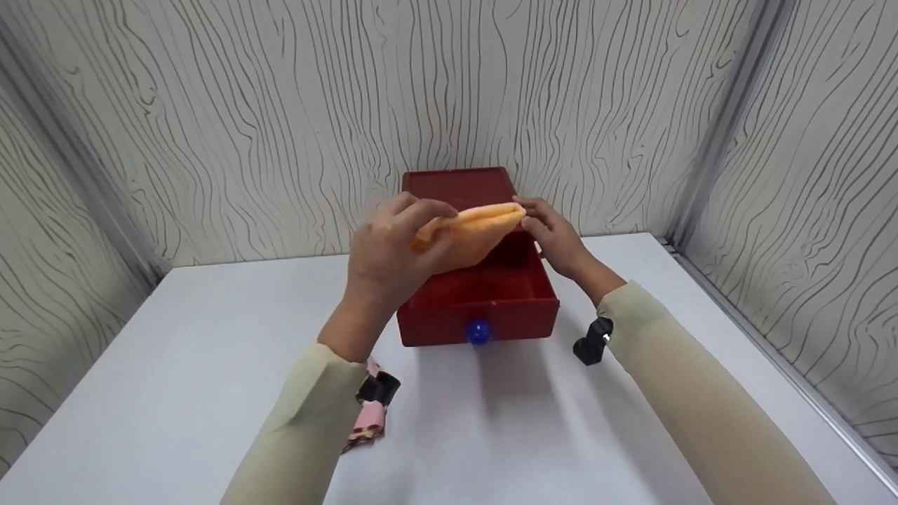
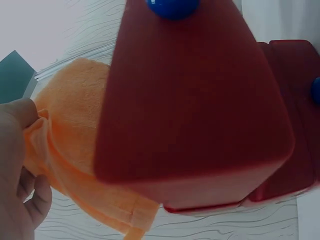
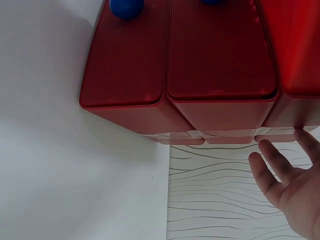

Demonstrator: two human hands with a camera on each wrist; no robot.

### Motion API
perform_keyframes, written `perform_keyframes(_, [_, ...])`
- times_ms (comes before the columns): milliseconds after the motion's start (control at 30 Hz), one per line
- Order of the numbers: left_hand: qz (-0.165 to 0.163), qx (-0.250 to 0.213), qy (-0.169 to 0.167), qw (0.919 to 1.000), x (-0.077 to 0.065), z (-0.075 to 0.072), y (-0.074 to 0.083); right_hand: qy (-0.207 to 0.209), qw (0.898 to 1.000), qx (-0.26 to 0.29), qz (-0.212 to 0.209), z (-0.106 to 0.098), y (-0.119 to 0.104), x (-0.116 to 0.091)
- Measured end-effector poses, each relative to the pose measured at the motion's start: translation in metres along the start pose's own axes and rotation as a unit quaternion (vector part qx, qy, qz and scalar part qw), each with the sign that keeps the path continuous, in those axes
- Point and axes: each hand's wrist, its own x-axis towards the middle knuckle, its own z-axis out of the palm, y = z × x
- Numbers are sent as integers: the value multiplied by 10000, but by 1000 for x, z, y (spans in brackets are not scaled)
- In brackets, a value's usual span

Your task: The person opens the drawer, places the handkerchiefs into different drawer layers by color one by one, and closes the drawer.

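My left hand (image 1: pixel 389 256) grips a folded orange cloth (image 1: pixel 484 235) between thumb and fingers. It holds the cloth above the pulled-out top drawer of a red drawer unit (image 1: pixel 459 186); the blue knob (image 1: pixel 479 332) is on the drawer's front. In the left wrist view the cloth (image 2: pixel 80 115) hangs beside the drawer (image 2: pixel 195 105), bunched where the fingers pinch it. At the unit's right side is my right hand (image 1: pixel 558 238), its fingers extended near the cloth's far corner. The right wrist view shows these fingers (image 3: pixel 272 165) spread next to the unit's side; whether they touch it, I cannot tell.
A pink patterned cloth (image 1: pixel 370 419) lies on the white table (image 1: pixel 231 365), partly behind my left forearm. Wood-grain patterned walls (image 1: pixel 316 105) stand behind and at both sides. Lower drawers with blue knobs (image 3: pixel 126 7) sit below the pulled-out one.
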Motion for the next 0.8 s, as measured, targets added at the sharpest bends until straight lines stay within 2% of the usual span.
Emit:
perform_keyframes(433, [213, 116, -598, 9979, 0, 39, 11, -28, 9992, 320, 237, -2, 0, 2])
perform_keyframes(667, [436, 582, -710, 9948, -2, 46, 11, 22, 9994, 334, 116, -2, 0, 1])
perform_keyframes(800, [340, 859, -1072, 9899, -1, 47, 12, 68, 9995, 307, 40, -4, 1, 0])
